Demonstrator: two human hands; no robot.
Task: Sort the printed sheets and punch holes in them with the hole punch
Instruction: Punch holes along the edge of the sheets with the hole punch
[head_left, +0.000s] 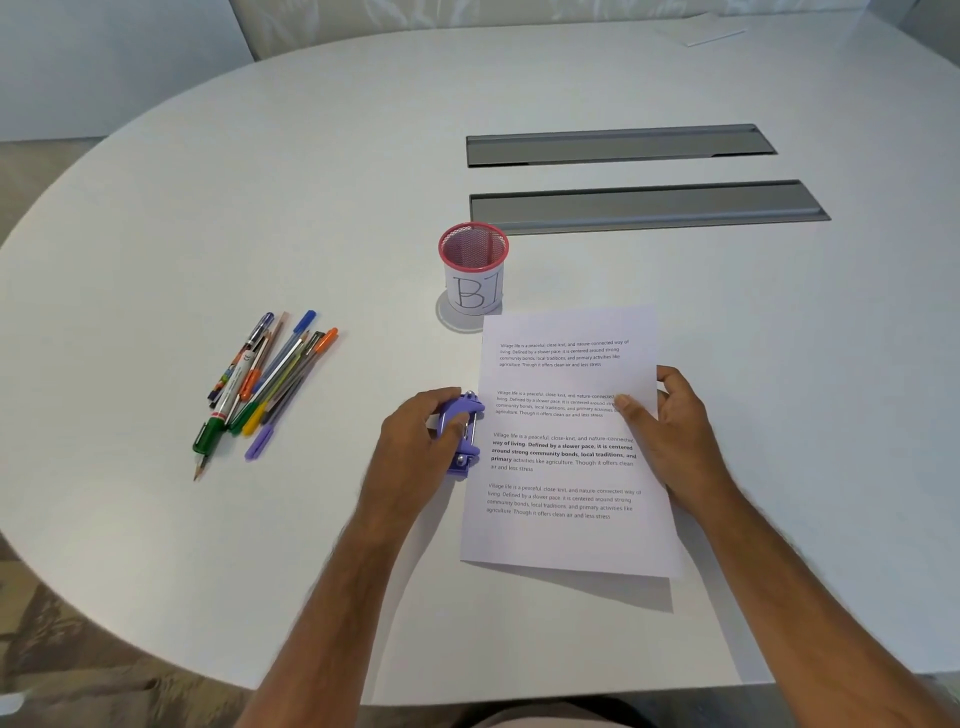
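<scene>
The left hand (415, 441) curls around the purple hole punch (464, 435), seating it on the left edge of the printed sheets (566, 441), while the right hand (670, 431) pinches their opposite edge, likely steadying them for a clean punch

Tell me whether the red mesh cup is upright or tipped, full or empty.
Upright and empty: the cup stands on its base with its rim up, only bare mesh shows inside, and the pens lie on the table.

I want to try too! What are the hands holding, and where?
Left hand grips the small purple hole punch over its top; right hand pinches the white printed sheet's right edge.
</scene>
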